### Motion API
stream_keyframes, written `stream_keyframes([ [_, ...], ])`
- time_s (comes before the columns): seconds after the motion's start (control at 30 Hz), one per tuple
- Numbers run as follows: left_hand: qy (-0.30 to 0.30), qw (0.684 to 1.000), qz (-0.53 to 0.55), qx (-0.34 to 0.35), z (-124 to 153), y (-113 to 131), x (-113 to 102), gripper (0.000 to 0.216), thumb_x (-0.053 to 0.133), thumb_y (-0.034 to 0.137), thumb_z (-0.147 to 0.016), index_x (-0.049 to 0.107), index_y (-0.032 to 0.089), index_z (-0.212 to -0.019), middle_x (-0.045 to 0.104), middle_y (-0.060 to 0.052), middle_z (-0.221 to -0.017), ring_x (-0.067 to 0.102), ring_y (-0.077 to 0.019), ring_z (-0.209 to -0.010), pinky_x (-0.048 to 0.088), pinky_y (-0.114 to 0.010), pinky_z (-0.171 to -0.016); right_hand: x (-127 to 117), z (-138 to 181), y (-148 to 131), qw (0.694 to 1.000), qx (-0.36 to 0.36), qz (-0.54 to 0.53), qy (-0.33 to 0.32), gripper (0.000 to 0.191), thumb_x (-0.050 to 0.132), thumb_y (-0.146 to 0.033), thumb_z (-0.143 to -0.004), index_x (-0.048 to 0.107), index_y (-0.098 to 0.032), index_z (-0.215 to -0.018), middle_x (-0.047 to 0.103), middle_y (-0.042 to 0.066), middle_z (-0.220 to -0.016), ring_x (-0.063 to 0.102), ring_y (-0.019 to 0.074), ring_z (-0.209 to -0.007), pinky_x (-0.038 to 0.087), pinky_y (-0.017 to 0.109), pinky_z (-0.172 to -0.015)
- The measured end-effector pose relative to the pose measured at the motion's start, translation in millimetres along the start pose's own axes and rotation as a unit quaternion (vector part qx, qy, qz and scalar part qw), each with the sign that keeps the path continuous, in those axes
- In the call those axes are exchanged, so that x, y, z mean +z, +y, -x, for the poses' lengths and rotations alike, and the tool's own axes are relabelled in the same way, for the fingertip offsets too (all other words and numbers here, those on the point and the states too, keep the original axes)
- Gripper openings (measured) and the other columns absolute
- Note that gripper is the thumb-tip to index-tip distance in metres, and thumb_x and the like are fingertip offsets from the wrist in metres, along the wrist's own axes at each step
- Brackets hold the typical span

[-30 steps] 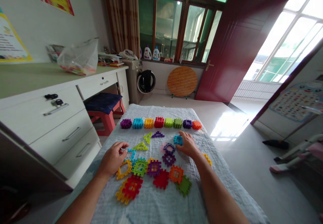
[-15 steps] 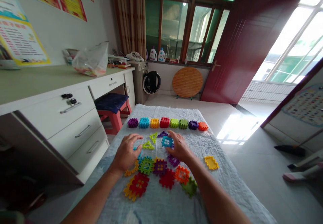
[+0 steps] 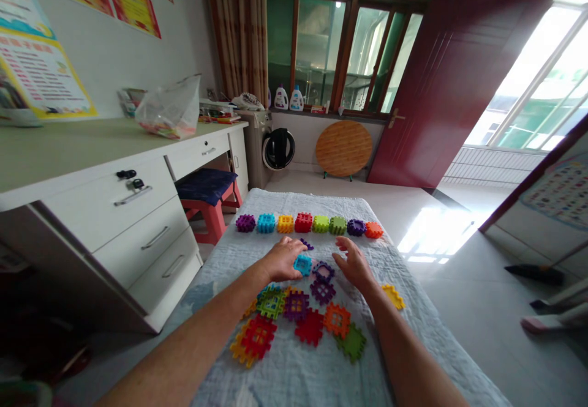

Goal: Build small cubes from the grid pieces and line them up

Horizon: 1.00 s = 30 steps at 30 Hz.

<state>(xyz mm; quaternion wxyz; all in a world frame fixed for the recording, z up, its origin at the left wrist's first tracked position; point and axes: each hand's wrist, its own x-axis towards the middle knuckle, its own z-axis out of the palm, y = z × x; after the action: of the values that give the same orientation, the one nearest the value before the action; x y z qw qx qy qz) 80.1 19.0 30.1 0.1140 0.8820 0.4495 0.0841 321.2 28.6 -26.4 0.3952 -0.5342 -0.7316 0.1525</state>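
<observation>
My left hand reaches over the middle of the cloth, its thumb and fingers closed on the left side of a blue notched building tile. To the right, my right hand is empty, with its fingers apart. Between the hands lie a dark purple tile and a second purple tile. A small purple triangular piece shows just beyond my left fingertips. Nearer to me are green, red and orange tiles, some overlapping. My left hand hides part of the pieces behind it.
Stacked tiles stand in a row across the far end, from a purple stack to an orange stack. A yellow tile lies near the right edge of the cloth. A white desk and a stool stand at left.
My left hand has moved right to the blue tile. My right hand has left that tile and shifted right, opening. The light green triangles are now out of sight behind my left hand.
</observation>
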Motion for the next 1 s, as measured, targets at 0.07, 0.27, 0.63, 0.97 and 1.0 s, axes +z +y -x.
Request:
stream_keyframes([
  [0.07, -0.029, 0.999, -0.04, 0.004, -11.2, 0.3, 2.8, 0.058, 0.071, 0.037, -0.058, 0.061, 0.021, -0.113, 0.061, -0.008, -0.114, 0.052, -0.0282, -0.105, 0.04, -0.037, -0.091, 1.7, 1.0, 4.9, 1.0, 0.017, 0.002, -0.007, 0.038, 0.052, -0.024, -0.075, 0.054, -0.018, -0.113, 0.063, 0.008, -0.099, 0.059, 0.0192, -0.086, 0.048, 0.037, -0.079],
  [0.27, -0.08, 0.99, -0.119, -0.006, -25.7, 4.4, 1.4, 0.04, 0.072, 0.041, -0.052, 0.068, 0.021, -0.086, 0.064, -0.009, -0.096, 0.055, -0.0299, -0.094, 0.045, -0.038, -0.081, 2.4, 2.7, 4.2, 0.999, 0.019, 0.016, -0.022, 0.035, 0.05, -0.021, -0.073, 0.057, -0.018, -0.107, 0.064, 0.007, -0.095, 0.059, 0.019, -0.085, 0.047, 0.036, -0.081],
  [0.63, 0.085, 0.989, -0.113, -0.041, -7.3, -37.5, -39.6, 0.042, 0.067, 0.037, -0.06, 0.065, 0.019, -0.098, 0.062, -0.008, -0.098, 0.057, -0.0249, -0.091, 0.044, -0.035, -0.086, 8.1, 4.7, 14.1, 1.0, 0.016, 0.001, -0.008, 0.04, 0.049, -0.025, -0.073, 0.054, -0.018, -0.112, 0.063, 0.008, -0.095, 0.058, 0.0218, -0.086, 0.047, 0.039, -0.081],
  [0.97, 0.071, 0.977, -0.091, -0.18, -29.1, -119.6, -72.5, 0.045, 0.071, 0.028, -0.056, 0.065, 0.018, -0.099, 0.064, -0.007, -0.105, 0.061, -0.0232, -0.093, 0.046, -0.026, -0.077, 10.2, 5.0, 16.9, 1.0, 0.003, 0.008, -0.006, 0.04, 0.05, -0.024, -0.073, 0.054, -0.017, -0.112, 0.061, 0.008, -0.096, 0.057, 0.0216, -0.087, 0.047, 0.037, -0.082],
  [1.0, 0.065, 0.977, -0.09, -0.185, -31.6, -120.6, -71.7, 0.044, 0.072, 0.028, -0.054, 0.065, 0.019, -0.097, 0.064, -0.006, -0.104, 0.061, -0.0232, -0.093, 0.047, -0.026, -0.077, 10.5, 4.9, 17.7, 1.0, 0.001, 0.009, -0.006, 0.04, 0.05, -0.024, -0.073, 0.054, -0.017, -0.112, 0.061, 0.008, -0.096, 0.057, 0.0215, -0.087, 0.047, 0.037, -0.082],
])
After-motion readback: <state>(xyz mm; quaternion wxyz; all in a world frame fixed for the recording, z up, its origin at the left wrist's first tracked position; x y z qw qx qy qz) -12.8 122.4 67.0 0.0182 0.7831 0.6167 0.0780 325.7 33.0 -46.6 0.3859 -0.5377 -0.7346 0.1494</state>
